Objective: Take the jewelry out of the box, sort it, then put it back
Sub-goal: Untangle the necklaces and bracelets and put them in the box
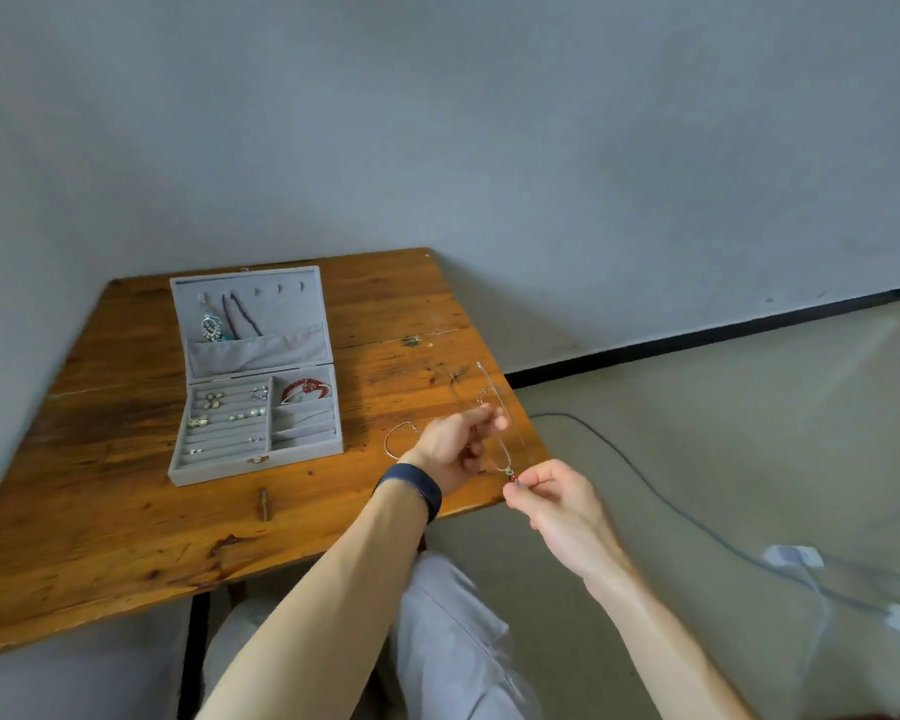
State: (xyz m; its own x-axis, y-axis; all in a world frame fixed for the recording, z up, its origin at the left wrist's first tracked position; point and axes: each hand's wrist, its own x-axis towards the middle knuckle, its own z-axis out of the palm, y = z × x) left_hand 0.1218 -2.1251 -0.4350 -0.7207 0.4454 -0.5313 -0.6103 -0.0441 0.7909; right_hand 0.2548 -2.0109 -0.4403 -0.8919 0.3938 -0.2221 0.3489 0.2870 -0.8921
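An open grey jewelry box [219, 467] lies on the wooden table [100, 522]. Its ring rows hold several earrings and rings [230, 413], and a red bracelet [306, 388] sits in the top right compartment. In the lid hang a silver pendant [210, 325] and a dark necklace [240, 314]. My left hand [450, 444] pinches the chain of a thin silver necklace [494, 402] over the table's right edge. My right hand [552, 498] pinches its small pendant end. A thin silver bangle [393, 441] lies on the table beside my left wrist.
A small brown object [263, 504] lies on the table in front of the box. A dark cable [645, 475] runs across the floor at the right, toward white paper and plastic [801, 558]. The table stands in a corner of grey walls.
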